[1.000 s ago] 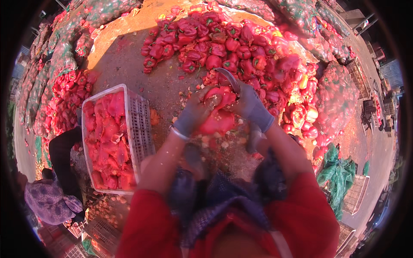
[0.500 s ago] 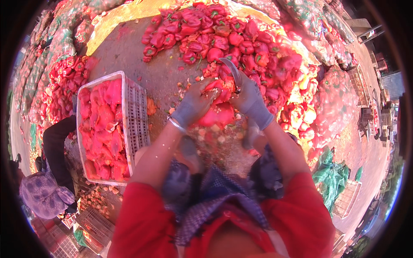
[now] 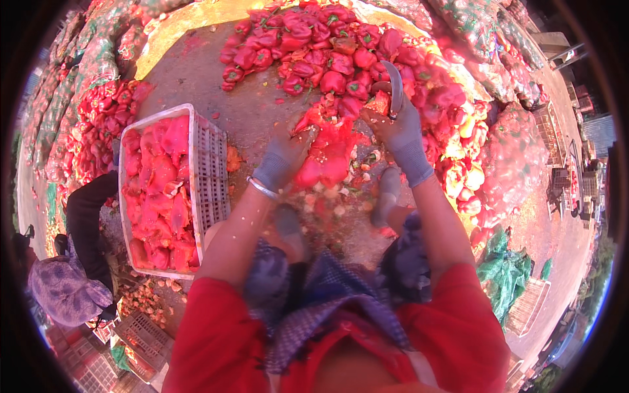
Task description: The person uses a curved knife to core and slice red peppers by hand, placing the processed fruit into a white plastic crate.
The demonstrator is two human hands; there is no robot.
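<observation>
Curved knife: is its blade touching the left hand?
Apart. The head view shows the curved knife jutting up from the right hand, with red peppers visible in the wide gap between its blade and the left hand.

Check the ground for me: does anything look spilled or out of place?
Yes: an orange-red piece lies loose just right of the white crate, odd because many red pepper pieces sit inside. Pale scraps also litter the ground beside the right foot.
</observation>
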